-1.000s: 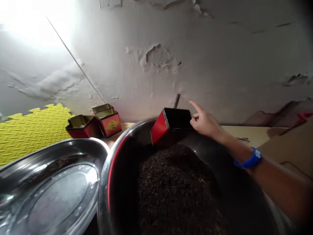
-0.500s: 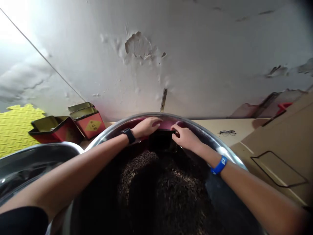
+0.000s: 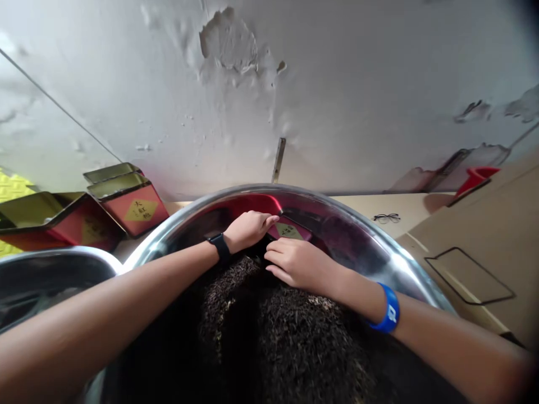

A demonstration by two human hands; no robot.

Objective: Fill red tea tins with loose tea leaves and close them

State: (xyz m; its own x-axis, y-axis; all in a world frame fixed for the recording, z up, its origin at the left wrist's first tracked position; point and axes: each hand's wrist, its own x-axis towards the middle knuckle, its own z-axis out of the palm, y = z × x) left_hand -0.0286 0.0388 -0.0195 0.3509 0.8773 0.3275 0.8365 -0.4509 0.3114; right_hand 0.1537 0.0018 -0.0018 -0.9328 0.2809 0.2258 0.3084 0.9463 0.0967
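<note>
1. Two bare hands meet at the far side of a big round steel basin [image 3: 381, 249] with a shiny, curved rim. It sits on a tan worktop [image 3: 415, 203], near the far edge by the wall.
2. Loose tea leaves [image 3: 295, 342], dark, dry and wiry, are heaped inside the basin.
3. Red tin [image 3: 290, 230]: boxy metal with a yellow diamond label, lying tilted against the basin's far inner wall, its lower part sunk in the leaves.
4. Around it:
   - a second steel basin [image 3: 54, 262] at the worktop's left edge;
   - two more red tins [image 3: 126, 203] beyond that, open and leaning;
   - a pair of glasses [image 3: 385, 217] by the far edge;
   - a cardboard box [image 3: 484, 241] on the right;
   - a wall [image 3: 227, 45] behind, its paint peeling and blistered.
5. Both forearms cross over the leaf heap and hide the tin's near side.
6. Left hand [image 3: 248, 229], black watch [image 3: 219, 247] on the wrist: fingers together, bent over the tin's top edge and touching it. A firm grip cannot be made out.
7. Right hand [image 3: 295, 264], blue wristband [image 3: 389, 315] on the wrist: fingers side by side, curled, resting on the leaves just against the tin. What they enclose is hidden.
</note>
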